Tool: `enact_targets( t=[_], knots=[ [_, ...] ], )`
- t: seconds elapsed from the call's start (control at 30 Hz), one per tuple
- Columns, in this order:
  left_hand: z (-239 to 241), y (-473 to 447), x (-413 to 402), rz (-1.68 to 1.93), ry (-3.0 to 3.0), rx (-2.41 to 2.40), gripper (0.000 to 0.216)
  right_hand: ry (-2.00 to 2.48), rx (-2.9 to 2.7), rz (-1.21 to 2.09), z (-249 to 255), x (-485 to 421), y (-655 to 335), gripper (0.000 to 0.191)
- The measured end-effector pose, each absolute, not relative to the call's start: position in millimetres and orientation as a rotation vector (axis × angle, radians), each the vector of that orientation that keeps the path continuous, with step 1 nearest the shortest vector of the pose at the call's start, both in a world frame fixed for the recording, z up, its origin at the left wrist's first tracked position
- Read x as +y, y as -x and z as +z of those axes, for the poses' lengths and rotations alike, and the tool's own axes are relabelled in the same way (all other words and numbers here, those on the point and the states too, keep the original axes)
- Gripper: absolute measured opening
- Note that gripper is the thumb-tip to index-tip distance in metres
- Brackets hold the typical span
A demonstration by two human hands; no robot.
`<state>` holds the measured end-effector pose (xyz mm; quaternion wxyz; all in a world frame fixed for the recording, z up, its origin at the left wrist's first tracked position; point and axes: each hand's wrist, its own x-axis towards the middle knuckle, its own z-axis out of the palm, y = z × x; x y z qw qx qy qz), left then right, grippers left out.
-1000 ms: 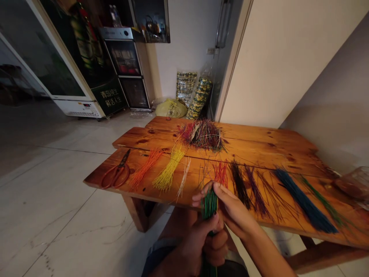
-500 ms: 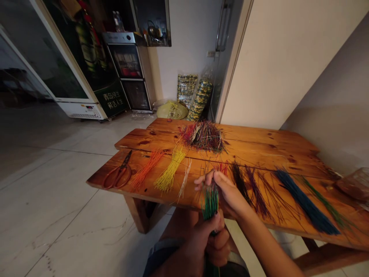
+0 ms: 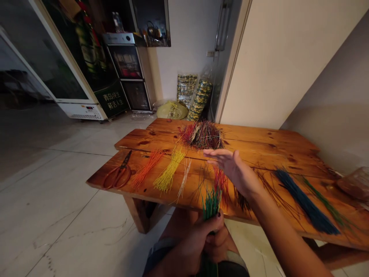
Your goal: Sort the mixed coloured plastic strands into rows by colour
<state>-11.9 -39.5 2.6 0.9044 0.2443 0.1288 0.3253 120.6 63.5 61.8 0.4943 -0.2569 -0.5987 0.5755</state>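
My left hand (image 3: 209, 236) is wrapped round a bundle of green strands (image 3: 211, 202), held upright at the table's front edge over my lap. Its tips fan out above my thumb. My right hand (image 3: 235, 169) hovers above the bundle, fingers stretched out and nothing in them. Under and beside it lie red strands (image 3: 220, 182) and dark strands (image 3: 241, 200), partly hidden by the hand and forearm. Left of the bundle are a few white strands (image 3: 185, 179), then yellow strands (image 3: 170, 173). Farther back sits a tangled multicoloured heap of strands (image 3: 206, 135).
Red-handled scissors (image 3: 118, 175) lie at the left end of the wooden table (image 3: 259, 140), beside orange strands (image 3: 148, 169). To the right are brown strands (image 3: 278, 196), a thick blue bundle (image 3: 307, 202) and thin green strands (image 3: 325, 204). A clear container (image 3: 356, 184) stands at the right edge.
My right hand has risen and moved slightly right, away from the green tips, its fingers straightening. More of the red strands shows. My left hand keeps its hold on the green bundle.
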Motion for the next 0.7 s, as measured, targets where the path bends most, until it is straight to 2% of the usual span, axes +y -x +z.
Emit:
enact_targets(
  t=[0.17,0.47,0.63,0.7],
  knots=[
    [-2.9,9.6,-38.9,0.684,-0.501,0.175,0.032,0.569,-1.697,1.486,65.0,55.1,-115.2,0.043],
    [-12.3,11.7,-39.7,0.712,-0.442,0.189,0.025,0.507,-1.502,1.705,53.7,49.5,-103.0,0.044],
    [-17.2,12.0,-37.7,0.716,-0.443,0.178,0.023,0.554,-1.39,1.614,48.0,53.5,-105.1,0.029],
    [-18.0,11.1,-36.9,0.712,-0.457,0.148,0.023,0.564,-1.392,1.613,43.8,54.6,-105.9,0.028]
  ],
)
